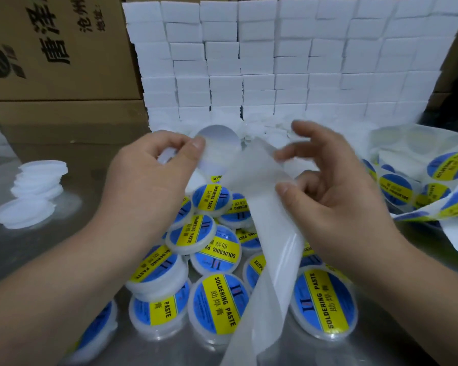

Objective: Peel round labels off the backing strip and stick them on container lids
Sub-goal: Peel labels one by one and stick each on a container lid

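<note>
My left hand (146, 178) pinches a round label (217, 138) seen from its pale back, and curls round a white lid (167, 157) that is mostly hidden. My right hand (336, 186) grips the translucent backing strip (273, 233) between thumb and fingers; the bare strip runs down toward me. Below both hands lies a pile of white containers with blue and yellow "SOLDERING PASTE" labelled lids (217, 305). The strip's unpeeled labels (397, 188) curl away at the right.
A stack of plain white lids (35, 191) sits on the metal table (24, 249) at the left. White foam blocks (288, 62) form a wall behind. Cardboard boxes (58, 62) stand at the back left.
</note>
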Tool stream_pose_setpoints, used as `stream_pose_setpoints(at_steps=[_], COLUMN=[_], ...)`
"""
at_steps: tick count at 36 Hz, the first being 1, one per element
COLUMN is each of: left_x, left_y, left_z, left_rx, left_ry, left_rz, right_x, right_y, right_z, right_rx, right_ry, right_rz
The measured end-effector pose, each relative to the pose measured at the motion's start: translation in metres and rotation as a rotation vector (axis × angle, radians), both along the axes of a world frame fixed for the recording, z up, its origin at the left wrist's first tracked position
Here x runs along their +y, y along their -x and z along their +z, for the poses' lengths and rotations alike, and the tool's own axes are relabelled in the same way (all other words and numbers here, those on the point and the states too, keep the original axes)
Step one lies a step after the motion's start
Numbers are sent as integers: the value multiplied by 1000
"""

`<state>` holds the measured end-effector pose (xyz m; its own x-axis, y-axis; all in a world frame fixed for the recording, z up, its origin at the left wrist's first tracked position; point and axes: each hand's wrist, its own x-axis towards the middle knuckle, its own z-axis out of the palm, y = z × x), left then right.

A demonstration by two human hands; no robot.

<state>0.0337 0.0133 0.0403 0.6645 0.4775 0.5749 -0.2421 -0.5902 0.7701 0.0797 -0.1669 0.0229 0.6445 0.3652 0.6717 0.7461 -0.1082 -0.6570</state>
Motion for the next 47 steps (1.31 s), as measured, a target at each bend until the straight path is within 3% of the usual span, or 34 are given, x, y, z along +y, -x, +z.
stream_pose_setpoints(at_steps=[5, 8, 13, 16, 21, 27, 35, 43, 45, 47], left_x=[2, 0, -1, -1, -6, -11, -12, -8, -6, -5], left_y=[-1, 1, 3, 4, 9, 13, 16, 8, 6, 5], left_z=[0, -2, -3, -4, -4, -3, 1, -5, -5, -3], left_rx=[-47, -59, -67, -71, -82, -149, -180, -71, -44, -28], left_ry=[17, -74, -177, -222, -360, -480, -565, -631, -563, -320], left_rz=[26, 27, 59, 67, 53, 34, 0, 49, 57, -6], right_x=[-3, -3, -5, -3, -3, -3, 2, 3, -1, -5], right_y=[1, 2, 3, 8, 14, 9, 10, 8, 4, 1], right_z=[4, 4, 9, 7, 9, 9, 12, 9, 11, 15], right_rx=[-134, -285, -328, -268, 30, 222, 298, 242, 230, 236], right_ry=[-60, -62, -59, 33, 67, -46, -76, -78, -184, -294], right_rz=[-47, -102, -135, -113, 14, 54, 1, -112, -141, -160])
